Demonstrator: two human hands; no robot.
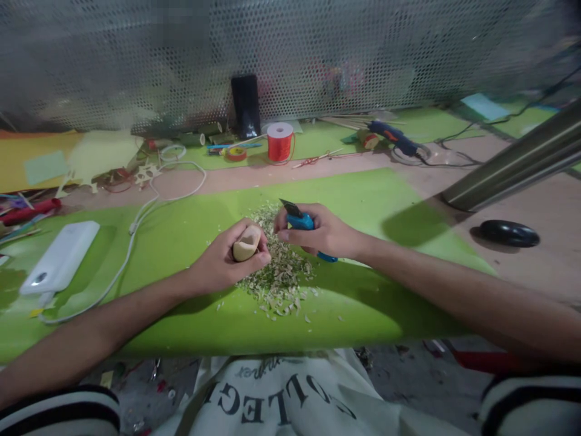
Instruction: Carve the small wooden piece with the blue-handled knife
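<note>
My left hand is closed around a pale piece of carved wood, its cut end facing up with a hollow or notch in it. Just to the right, my right hand grips a utility knife with a blue handle. Its dark blade points up and to the left, apart from the wood. Below both hands lies a heap of wood shavings on the green mat. My fingers hide part of the wood and of the knife handle.
A white power bank with a white cable lies at left. Behind are a spool of red cord, a phone leaning on the perforated metal screen, and a glue gun. A metal post and a black mouse stand right.
</note>
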